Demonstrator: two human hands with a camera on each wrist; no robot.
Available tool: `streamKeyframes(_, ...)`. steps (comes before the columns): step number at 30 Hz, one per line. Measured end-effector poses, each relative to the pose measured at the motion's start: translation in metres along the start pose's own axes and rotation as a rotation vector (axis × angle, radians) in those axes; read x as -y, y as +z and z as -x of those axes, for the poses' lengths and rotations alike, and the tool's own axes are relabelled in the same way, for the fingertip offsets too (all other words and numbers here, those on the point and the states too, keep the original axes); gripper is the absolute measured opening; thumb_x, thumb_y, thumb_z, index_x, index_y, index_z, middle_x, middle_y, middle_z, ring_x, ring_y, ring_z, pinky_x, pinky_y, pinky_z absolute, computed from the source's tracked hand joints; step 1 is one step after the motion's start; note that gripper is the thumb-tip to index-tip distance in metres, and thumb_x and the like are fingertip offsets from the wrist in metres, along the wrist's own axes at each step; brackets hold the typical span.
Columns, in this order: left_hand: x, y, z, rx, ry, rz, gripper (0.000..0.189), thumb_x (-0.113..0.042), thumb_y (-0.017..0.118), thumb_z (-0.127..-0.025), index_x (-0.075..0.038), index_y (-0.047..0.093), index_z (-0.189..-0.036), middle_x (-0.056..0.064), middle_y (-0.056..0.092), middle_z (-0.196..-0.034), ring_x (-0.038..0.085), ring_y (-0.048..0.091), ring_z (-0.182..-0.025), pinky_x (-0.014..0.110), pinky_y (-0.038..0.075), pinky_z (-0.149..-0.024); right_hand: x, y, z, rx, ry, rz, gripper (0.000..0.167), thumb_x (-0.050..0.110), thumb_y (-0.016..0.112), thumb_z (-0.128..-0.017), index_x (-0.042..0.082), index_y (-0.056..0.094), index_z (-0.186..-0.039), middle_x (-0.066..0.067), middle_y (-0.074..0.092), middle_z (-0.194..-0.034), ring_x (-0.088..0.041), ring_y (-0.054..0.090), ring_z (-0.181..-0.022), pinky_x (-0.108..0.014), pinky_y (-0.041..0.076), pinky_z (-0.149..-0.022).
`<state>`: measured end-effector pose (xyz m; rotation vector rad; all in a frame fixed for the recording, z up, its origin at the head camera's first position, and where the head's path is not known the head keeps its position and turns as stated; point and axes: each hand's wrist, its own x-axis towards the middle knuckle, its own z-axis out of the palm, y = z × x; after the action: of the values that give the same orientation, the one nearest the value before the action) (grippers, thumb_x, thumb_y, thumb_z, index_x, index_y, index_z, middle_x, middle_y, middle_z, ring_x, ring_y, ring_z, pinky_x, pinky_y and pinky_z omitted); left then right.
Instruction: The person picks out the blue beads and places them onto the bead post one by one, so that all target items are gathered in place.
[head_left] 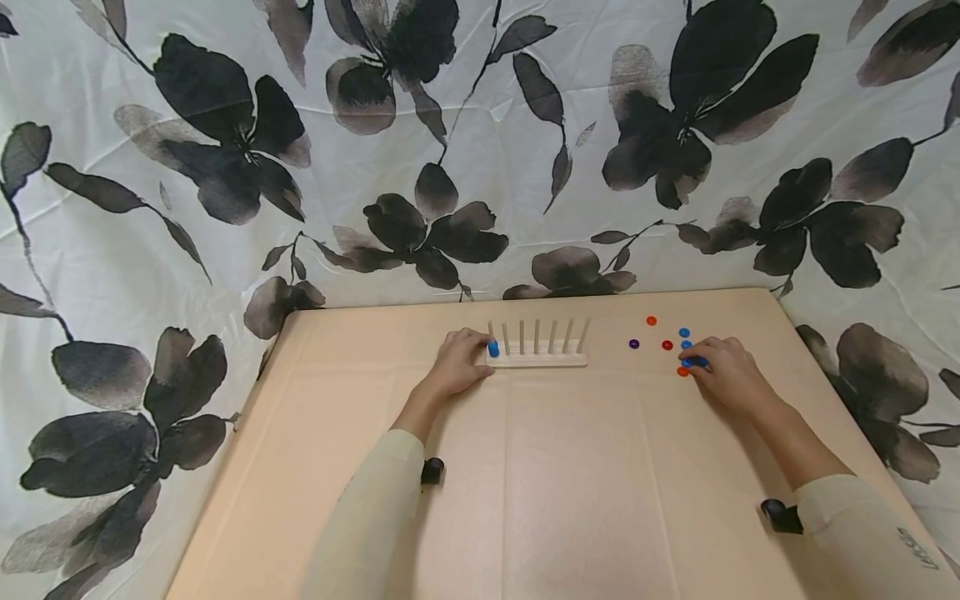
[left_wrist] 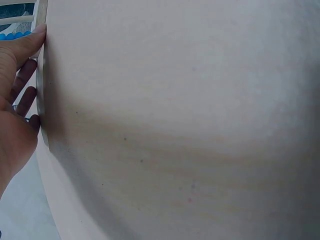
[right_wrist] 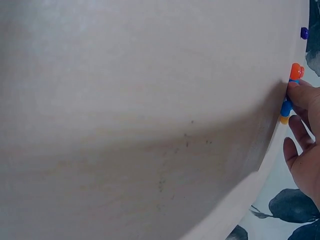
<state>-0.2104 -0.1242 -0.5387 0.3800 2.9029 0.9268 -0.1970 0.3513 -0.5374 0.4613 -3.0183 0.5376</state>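
Observation:
A pale wooden peg rack (head_left: 536,361) with a row of upright pegs stands near the far edge of the table. Blue beads (head_left: 492,349) sit low on its leftmost peg. My left hand (head_left: 456,362) holds the rack's left end; in the left wrist view the thumb (left_wrist: 31,42) lies along its edge. Among loose beads on the right, my right hand (head_left: 727,375) pinches a dark blue bead (head_left: 698,362). An orange-red bead (head_left: 682,372) lies right by the fingertips, which partly hide the beads under them.
Left of the right hand lie a purple bead (head_left: 633,343) and red beads (head_left: 667,344). Another blue bead (head_left: 684,332) is just beyond its fingers. The light wooden table (head_left: 570,483) ends at a floral cloth (head_left: 420,150) behind.

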Motion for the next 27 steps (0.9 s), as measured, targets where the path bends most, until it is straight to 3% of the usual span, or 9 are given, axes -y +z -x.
streamKeyframes(14, 0.002, 0.001, 0.002, 0.005, 0.004, 0.006, 0.054, -0.024, 0.082, -0.089, -0.013, 0.064, -0.138, 0.008, 0.057, -0.142, 0.031, 0.042, -0.139, 0.048, 0.033, -0.119, 0.005, -0.006, 0.000, 0.032, 0.053, -0.061, 0.026, 0.008, 0.070, -0.097, -0.004, 0.069, -0.120, -0.031, 0.066, -0.125, -0.046, 0.049, -0.112, -0.066, 0.045, -0.097)
streamKeyframes(27, 0.002, 0.000, 0.002, 0.000, 0.012, 0.011, 0.053, -0.023, 0.083, -0.089, -0.013, 0.064, -0.138, 0.009, 0.058, -0.140, 0.031, 0.042, -0.138, 0.048, 0.033, -0.119, 0.028, -0.019, -0.012, -0.031, 0.007, -0.159, 0.024, 0.009, 0.074, -0.094, 0.000, 0.072, -0.116, -0.027, 0.068, -0.121, -0.044, 0.052, -0.110, -0.059, 0.045, -0.093)
